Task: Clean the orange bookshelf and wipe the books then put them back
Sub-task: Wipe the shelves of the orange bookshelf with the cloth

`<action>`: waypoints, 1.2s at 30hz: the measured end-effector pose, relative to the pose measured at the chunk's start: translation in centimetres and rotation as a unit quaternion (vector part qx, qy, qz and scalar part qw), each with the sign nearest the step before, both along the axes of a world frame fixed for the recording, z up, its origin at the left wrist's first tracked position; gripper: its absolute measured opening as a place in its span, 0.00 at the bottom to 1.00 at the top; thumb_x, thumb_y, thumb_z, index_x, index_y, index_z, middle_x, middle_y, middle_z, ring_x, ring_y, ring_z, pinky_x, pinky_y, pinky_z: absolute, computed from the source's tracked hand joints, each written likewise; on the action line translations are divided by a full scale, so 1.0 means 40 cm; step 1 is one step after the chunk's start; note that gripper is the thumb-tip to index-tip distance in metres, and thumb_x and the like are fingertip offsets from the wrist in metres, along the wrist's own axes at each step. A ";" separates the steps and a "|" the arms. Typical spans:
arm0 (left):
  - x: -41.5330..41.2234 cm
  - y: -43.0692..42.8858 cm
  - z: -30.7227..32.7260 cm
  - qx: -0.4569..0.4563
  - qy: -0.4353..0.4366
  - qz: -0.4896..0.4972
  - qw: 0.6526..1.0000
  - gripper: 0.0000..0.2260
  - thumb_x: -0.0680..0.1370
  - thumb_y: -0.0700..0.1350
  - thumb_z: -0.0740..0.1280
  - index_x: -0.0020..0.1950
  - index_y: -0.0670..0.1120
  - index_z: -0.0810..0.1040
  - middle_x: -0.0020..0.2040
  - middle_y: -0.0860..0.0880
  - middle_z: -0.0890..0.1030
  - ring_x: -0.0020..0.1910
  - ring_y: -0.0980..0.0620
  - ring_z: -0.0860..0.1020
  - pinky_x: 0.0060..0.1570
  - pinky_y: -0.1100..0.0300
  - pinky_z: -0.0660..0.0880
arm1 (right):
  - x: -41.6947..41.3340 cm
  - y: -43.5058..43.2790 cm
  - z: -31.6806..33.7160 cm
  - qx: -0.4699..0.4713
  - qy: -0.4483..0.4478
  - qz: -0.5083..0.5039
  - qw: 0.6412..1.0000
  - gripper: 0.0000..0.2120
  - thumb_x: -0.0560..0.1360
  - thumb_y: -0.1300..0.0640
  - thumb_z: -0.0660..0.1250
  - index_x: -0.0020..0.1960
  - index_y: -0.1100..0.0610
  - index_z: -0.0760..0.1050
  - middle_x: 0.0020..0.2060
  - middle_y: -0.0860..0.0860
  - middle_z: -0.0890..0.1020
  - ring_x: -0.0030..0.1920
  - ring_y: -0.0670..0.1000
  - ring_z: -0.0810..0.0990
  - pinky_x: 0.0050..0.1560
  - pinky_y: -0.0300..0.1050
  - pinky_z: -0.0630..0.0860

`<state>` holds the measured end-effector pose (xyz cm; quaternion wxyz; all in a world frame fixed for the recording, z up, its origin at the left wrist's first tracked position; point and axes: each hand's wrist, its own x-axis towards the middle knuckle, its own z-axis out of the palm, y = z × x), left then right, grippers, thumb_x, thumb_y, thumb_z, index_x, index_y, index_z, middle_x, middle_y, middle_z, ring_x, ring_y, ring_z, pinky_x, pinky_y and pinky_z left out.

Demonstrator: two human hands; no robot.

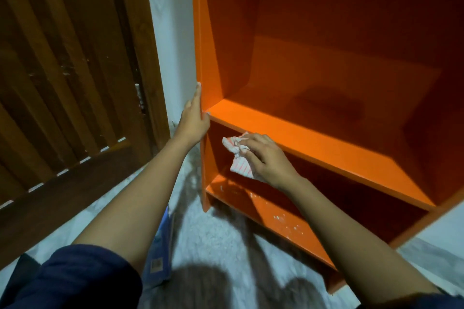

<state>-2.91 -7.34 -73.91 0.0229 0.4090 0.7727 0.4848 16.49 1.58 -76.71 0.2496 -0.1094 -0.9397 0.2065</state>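
- Head camera looks down at the orange bookshelf point(208, 57), which stands on a pale floor point(213, 233) against a white wall point(173, 32), beside a brown wooden door point(62, 70).
- The left grip point(194, 120), a bare hand, lies apart: its fingers run straight up the outer face of the bookshelf's left side panel and the thumb rests at the front edge.
- The right grip point(266, 158) is clamped on a bunched white cloth point(239, 167) with red stripes, held at the front edge of the middle shelf point(313, 138), near its left end.
- White specks dot the bottom shelf point(276, 213).
- A blue object point(160, 241) lies on the floor between the forearms; what it is cannot be told.
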 end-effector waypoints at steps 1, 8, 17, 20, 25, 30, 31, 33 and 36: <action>0.003 0.001 -0.028 -0.003 -0.002 0.006 1.000 0.32 0.81 0.44 0.59 0.77 0.53 0.41 0.68 0.41 0.66 0.64 0.46 0.69 0.55 0.58 0.65 | 0.010 -0.007 -0.041 -0.014 0.012 -0.016 1.000 0.16 0.79 0.51 0.56 0.58 0.56 0.77 0.59 0.51 0.76 0.59 0.51 0.71 0.57 0.44 0.65; -0.013 0.007 -0.296 0.000 0.003 -0.012 1.000 0.33 0.80 0.44 0.59 0.76 0.60 0.40 0.71 0.42 0.65 0.67 0.42 0.69 0.65 0.40 0.68 | 0.120 0.060 -0.405 -0.106 0.019 -0.210 0.972 0.14 0.77 0.56 0.57 0.54 0.56 0.80 0.52 0.54 0.81 0.53 0.54 0.77 0.52 0.42 0.66; -0.031 0.056 -0.481 0.060 -0.034 0.031 0.997 0.27 0.82 0.48 0.53 0.75 0.61 0.40 0.65 0.43 0.73 0.56 0.50 0.76 0.58 0.49 0.74 | 0.357 0.153 -0.636 -0.171 -0.077 -0.646 0.740 0.20 0.80 0.53 0.51 0.59 0.66 0.73 0.54 0.66 0.75 0.55 0.67 0.73 0.55 0.56 0.68; -0.022 0.075 -0.507 0.064 -0.009 0.068 0.996 0.26 0.83 0.50 0.51 0.76 0.57 0.40 0.59 0.43 0.77 0.49 0.49 0.78 0.53 0.51 0.75 | 0.330 0.138 -0.668 -0.108 -0.086 -0.641 0.755 0.23 0.78 0.51 0.50 0.55 0.67 0.75 0.51 0.67 0.76 0.51 0.67 0.74 0.49 0.56 0.69; -0.018 0.091 -0.528 0.047 0.003 0.125 0.991 0.25 0.83 0.51 0.49 0.77 0.52 0.43 0.45 0.42 0.76 0.42 0.46 0.76 0.49 0.46 0.75 | 0.222 0.133 -0.702 -0.046 -0.067 -0.582 0.809 0.20 0.76 0.52 0.53 0.47 0.64 0.78 0.46 0.64 0.79 0.50 0.64 0.76 0.48 0.53 0.68; -0.022 0.089 -0.525 0.025 0.018 0.136 0.990 0.25 0.83 0.49 0.49 0.77 0.50 0.43 0.39 0.43 0.73 0.38 0.47 0.75 0.44 0.49 0.73 | 0.130 0.120 -0.719 -0.031 -0.053 -0.518 0.853 0.17 0.76 0.52 0.53 0.50 0.58 0.78 0.49 0.59 0.81 0.52 0.62 0.76 0.52 0.52 0.70; -0.022 0.089 -0.525 0.022 0.017 0.135 0.990 0.25 0.83 0.49 0.49 0.77 0.51 0.43 0.39 0.43 0.73 0.38 0.48 0.74 0.44 0.50 0.73 | 0.115 0.117 -0.720 -0.028 -0.052 -0.508 0.859 0.17 0.76 0.52 0.52 0.51 0.58 0.78 0.50 0.58 0.81 0.53 0.61 0.76 0.53 0.52 0.69; -0.024 0.087 -0.523 0.021 0.013 0.128 0.992 0.25 0.83 0.49 0.49 0.77 0.51 0.43 0.38 0.43 0.74 0.36 0.49 0.74 0.42 0.51 0.73 | 0.080 0.106 -0.719 -0.035 -0.054 -0.483 0.873 0.19 0.77 0.51 0.51 0.54 0.57 0.78 0.52 0.56 0.81 0.55 0.60 0.75 0.55 0.51 0.69; -0.027 0.080 -0.521 0.025 0.015 0.109 0.994 0.25 0.83 0.48 0.50 0.77 0.52 0.42 0.38 0.41 0.74 0.34 0.48 0.75 0.41 0.49 0.75 | 0.019 0.094 -0.714 -0.054 -0.048 -0.447 0.892 0.20 0.77 0.51 0.51 0.58 0.57 0.78 0.56 0.55 0.80 0.59 0.59 0.75 0.58 0.51 0.69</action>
